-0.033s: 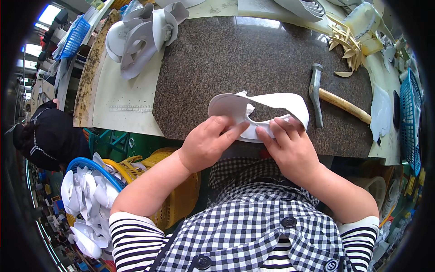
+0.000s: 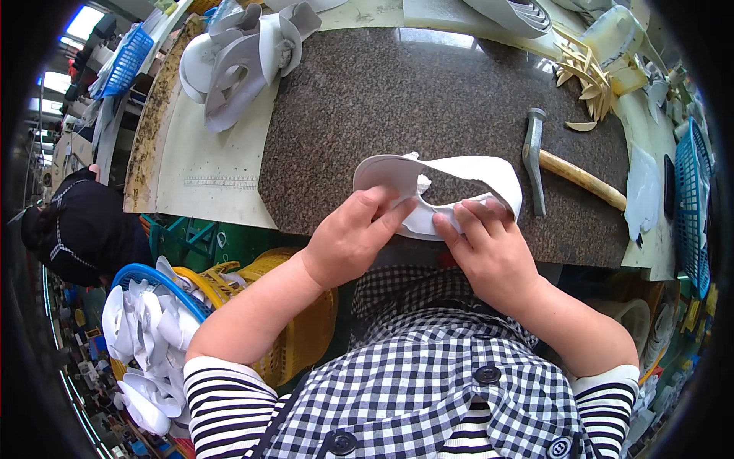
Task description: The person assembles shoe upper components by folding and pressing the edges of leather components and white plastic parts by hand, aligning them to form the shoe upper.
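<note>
A white shoe upper (image 2: 483,170), curved round a large opening, stands at the near edge of a dark speckled stone slab (image 2: 336,107). My left hand (image 2: 344,236) pinches its near left edge between thumb and fingers. On the near right side, my right hand (image 2: 491,249) grips the rim, fingers over it and thumb in front. A small crumpled white bit shows inside the opening. To the right lies a hammer (image 2: 585,180) with a steel head and a wooden handle, apart from both hands.
More white uppers (image 2: 269,50) are heaped at the far left. Thin tan strips (image 2: 589,80) lie at the far right. A blue basket (image 2: 141,273) of white pieces and a yellow basket (image 2: 310,329) stand below at left. A person in black (image 2: 80,237) is beyond them.
The fingers of my left hand have shifted slightly on the shoe upper. Otherwise nothing visibly differs.
</note>
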`<state>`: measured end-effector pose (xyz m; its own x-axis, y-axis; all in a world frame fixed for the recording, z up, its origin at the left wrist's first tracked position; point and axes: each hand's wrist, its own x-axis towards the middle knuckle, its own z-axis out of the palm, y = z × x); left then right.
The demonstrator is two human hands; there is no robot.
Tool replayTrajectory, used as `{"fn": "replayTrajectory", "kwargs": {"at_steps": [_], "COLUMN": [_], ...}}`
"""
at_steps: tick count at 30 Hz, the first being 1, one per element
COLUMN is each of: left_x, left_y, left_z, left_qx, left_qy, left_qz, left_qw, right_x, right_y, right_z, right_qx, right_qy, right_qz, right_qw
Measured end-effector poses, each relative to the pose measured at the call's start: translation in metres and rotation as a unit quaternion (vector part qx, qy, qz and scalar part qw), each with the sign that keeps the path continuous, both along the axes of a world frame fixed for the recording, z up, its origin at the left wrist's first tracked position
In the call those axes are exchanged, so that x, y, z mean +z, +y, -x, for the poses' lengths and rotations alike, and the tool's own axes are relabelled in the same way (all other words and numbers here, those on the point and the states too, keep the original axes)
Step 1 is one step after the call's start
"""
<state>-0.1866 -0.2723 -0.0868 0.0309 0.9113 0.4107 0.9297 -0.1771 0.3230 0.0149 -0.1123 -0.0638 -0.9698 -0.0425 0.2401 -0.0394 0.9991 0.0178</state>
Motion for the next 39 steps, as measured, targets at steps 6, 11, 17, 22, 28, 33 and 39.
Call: {"fn": "replayTrajectory", "kwargs": {"at_steps": [6,11,17,22,28,33,39], "left_x": [0.000,0.007,0.001,0.007,0.004,0.008,0.012], "left_y": [0.010,0.013,-0.001,-0.003,-0.019,-0.011,-0.017], "left_z": [0.006,0.009,0.023,0.014,0.019,0.010,0.014], "left_qx": [0.016,-0.015,-0.064,-0.002,-0.047,-0.017,-0.061], "left_qy": [0.063,0.057,0.041,0.002,0.054,0.058,0.071], "left_qz": [-0.038,0.027,-0.006,0.061,0.051,0.053,0.067], "left_qw": [0.997,0.998,0.997,0.998,0.996,0.997,0.993], "right_x": [0.001,-0.012,-0.006,-0.009,-0.013,-0.014,-0.010], "right_y": [-0.019,-0.024,-0.013,-0.014,-0.014,-0.015,-0.012], "right_z": [0.018,0.026,0.019,0.016,0.015,0.012,0.006], "right_qx": [-0.062,-0.085,-0.001,0.013,0.015,0.004,0.030], "right_qy": [-0.017,0.049,0.024,0.035,0.058,0.062,0.044], "right_qz": [0.042,0.105,0.109,0.105,0.109,0.109,0.086], "right_qw": [0.997,0.990,0.994,0.994,0.992,0.992,0.995]}}
